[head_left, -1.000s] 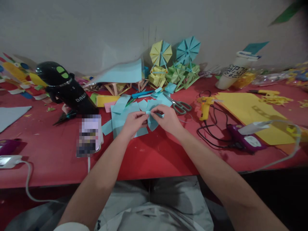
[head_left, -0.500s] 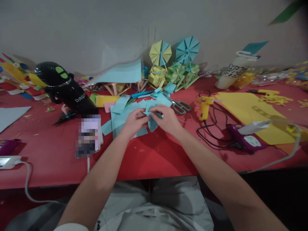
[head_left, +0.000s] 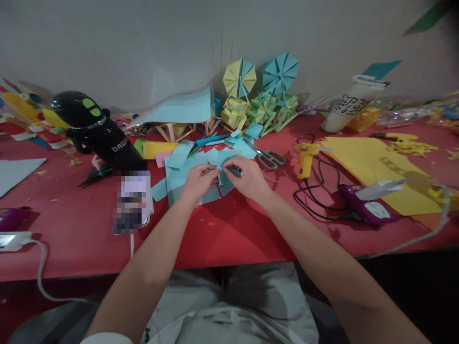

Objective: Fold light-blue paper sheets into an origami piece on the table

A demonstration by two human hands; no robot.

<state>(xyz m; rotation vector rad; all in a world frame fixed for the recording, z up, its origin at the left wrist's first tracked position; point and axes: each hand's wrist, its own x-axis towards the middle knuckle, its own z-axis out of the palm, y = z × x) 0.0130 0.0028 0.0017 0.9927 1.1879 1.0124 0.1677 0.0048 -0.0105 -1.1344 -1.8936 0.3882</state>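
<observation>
A small piece of light blue paper (head_left: 224, 184) is pinched between my two hands above the middle of the table. My left hand (head_left: 200, 182) grips its left side with thumb and forefinger. From the other side, my right hand (head_left: 245, 175) holds it between closed fingertips, which partly hide the fold. Larger blue paper sheets (head_left: 174, 184) lie beneath and around my hands. Grey-handled scissors (head_left: 268, 159) rest just beyond my right hand, and a blue pen (head_left: 212, 139) lies behind the paper.
At left stand a black bottle (head_left: 103, 131) and a phone (head_left: 132, 203) with a cable. A yellow glue gun (head_left: 306, 160), purple power strip (head_left: 369, 205) and yellow paper (head_left: 390, 167) lie at right. Folded paper models (head_left: 263, 112) and a leaning cup (head_left: 347, 105) are behind.
The small blue paper has shifted and turned slightly between my fingers, with less of it showing below them. My left fingertips have closed in. Everything on the table stays put.
</observation>
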